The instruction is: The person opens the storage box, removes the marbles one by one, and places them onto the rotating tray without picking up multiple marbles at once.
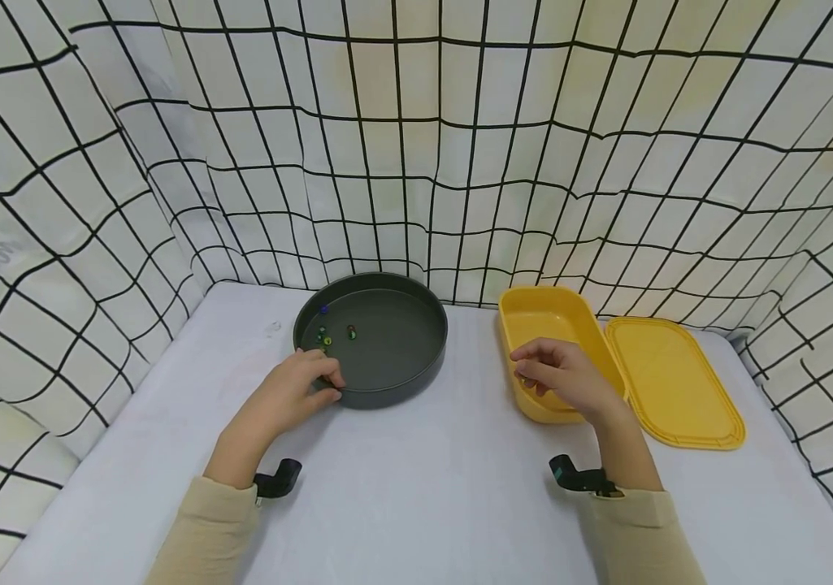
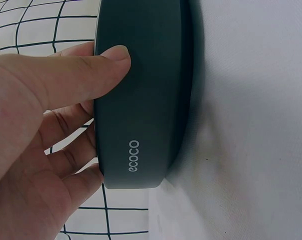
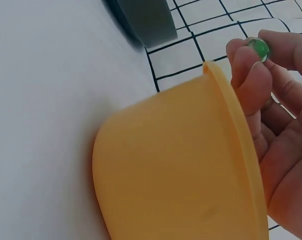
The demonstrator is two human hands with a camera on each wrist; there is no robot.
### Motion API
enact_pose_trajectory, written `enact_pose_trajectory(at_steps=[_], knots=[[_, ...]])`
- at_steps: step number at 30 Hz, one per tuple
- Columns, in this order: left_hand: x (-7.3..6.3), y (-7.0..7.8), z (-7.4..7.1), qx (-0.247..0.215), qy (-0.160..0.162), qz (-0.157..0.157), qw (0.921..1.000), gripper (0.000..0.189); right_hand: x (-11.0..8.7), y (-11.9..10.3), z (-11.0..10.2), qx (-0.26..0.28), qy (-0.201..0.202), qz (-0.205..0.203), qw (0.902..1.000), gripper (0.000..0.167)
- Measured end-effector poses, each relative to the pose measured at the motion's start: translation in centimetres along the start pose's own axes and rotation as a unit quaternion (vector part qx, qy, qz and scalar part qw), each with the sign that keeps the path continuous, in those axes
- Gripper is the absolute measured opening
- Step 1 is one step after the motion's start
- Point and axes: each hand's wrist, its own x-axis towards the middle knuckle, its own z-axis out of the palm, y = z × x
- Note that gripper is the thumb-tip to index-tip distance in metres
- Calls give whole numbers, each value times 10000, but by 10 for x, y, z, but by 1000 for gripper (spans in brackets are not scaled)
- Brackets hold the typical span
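A round dark grey pan stands on the table with several small glass marbles inside, mostly green with one blue, gathered at its left side. My left hand grips the near-left rim. In the left wrist view the thumb lies on the outer wall while the other fingers reach over the rim. Over the near part of a yellow plastic box, my right hand pinches a green marble. Those fingertips sit just past the box rim in the right wrist view.
Flat on the table, a yellow lid lies right beside the box. White walls with a black grid net enclose the back and sides, close behind the pan and box. White table surface separates the two arms.
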Motion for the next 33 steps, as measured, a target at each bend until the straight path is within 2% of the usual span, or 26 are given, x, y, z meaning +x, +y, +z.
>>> enact_pose_trajectory(at_steps=[7,11,20,25,33], knots=[[1,1,-5,37,-17,-21,10000,16,6,-8,14,763,256,-170,9966,36],[2,-1,-6,85,18,-17,10000,16,9,-14,21,1025,306,-202,9941,35],[2,-3,-10,146,75,21,9999,17,13,-21,30,1340,142,-251,9906,26],[2,-3,-9,118,59,18,9999,19,15,-19,35,1460,215,-279,9887,27],[-1,0,2,79,37,-75,9999,20,9,-14,37,1451,368,-87,9887,31]])
